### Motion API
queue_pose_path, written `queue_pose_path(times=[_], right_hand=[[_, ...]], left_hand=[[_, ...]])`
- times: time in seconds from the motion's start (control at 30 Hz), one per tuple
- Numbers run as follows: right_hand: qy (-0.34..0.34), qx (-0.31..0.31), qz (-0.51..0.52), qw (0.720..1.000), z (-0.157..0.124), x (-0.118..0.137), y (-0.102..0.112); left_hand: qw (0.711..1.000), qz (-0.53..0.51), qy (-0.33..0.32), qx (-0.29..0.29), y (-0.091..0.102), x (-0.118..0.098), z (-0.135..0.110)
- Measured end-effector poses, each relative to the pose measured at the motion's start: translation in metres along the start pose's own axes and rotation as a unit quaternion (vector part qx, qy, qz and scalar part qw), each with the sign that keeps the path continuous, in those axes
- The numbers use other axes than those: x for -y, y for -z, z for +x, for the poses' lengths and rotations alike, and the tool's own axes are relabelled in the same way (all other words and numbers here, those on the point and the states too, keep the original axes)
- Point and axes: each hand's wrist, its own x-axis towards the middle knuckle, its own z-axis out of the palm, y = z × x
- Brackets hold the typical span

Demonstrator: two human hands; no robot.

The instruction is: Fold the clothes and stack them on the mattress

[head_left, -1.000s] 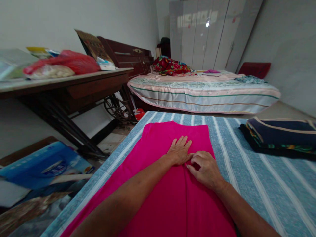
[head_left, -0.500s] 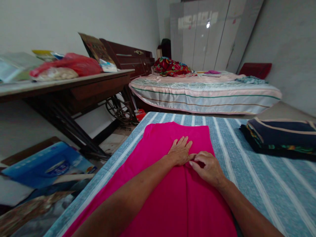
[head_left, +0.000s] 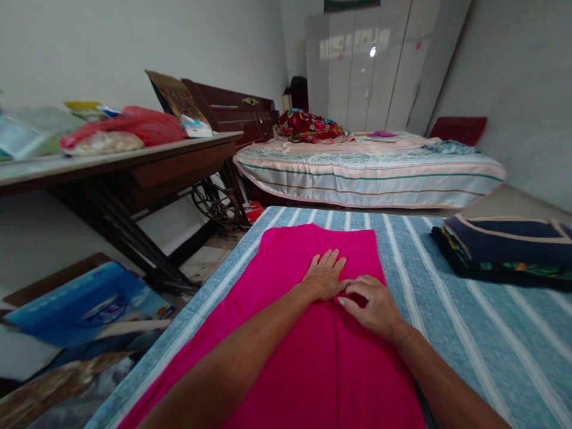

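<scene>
A bright pink garment (head_left: 286,357) lies spread on a blue-and-white striped bedcover (head_left: 451,345), its sides running down toward me. My left hand (head_left: 325,275) rests flat on the upper middle of the garment, fingers spread. Right beside it, my right hand (head_left: 373,304) is curled, thumb and forefinger pinching a bit of the pink cloth near a lengthwise fold edge. The exact spot of the pinch is partly hidden by the fingers and by the left thumb.
A stack of folded dark clothes (head_left: 509,244) sits on the right of the bedcover. To the left stands a sewing machine table (head_left: 179,152) bearing a red plastic bag (head_left: 143,126). Below it leans a blue box (head_left: 98,304). Another bed (head_left: 357,179) stands beyond, before a wardrobe (head_left: 357,71).
Both hands keep nearly the same places on the pink garment, the right still pinching the cloth. The view has tilted up slightly.
</scene>
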Motion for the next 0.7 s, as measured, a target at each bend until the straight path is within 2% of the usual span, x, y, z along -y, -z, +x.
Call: queue_pose_path(times=[0.2, 0.37, 0.47, 0.6, 0.7], right_hand=[[0.033, 0.027, -0.016, 0.999, 0.001, 0.0, 0.001], [-0.037, 0.003, 0.035, 0.999, 0.001, -0.006, -0.004], [-0.077, 0.002, 0.077, 0.994, 0.003, -0.007, -0.003], [-0.106, -0.004, 0.102, 0.989, 0.006, -0.005, -0.002], [-0.118, -0.003, 0.113, 0.987, 0.007, -0.005, -0.002]], left_hand=[[0.999, -0.043, 0.001, 0.019, 0.004, 0.003, 0.005], [0.989, -0.148, 0.014, 0.019, 0.011, 0.008, 0.008], [0.972, -0.233, 0.009, 0.011, 0.018, 0.016, 0.009], [0.931, -0.363, -0.036, -0.008, 0.029, 0.032, 0.008], [0.926, -0.369, -0.062, -0.048, 0.036, 0.036, -0.002]])
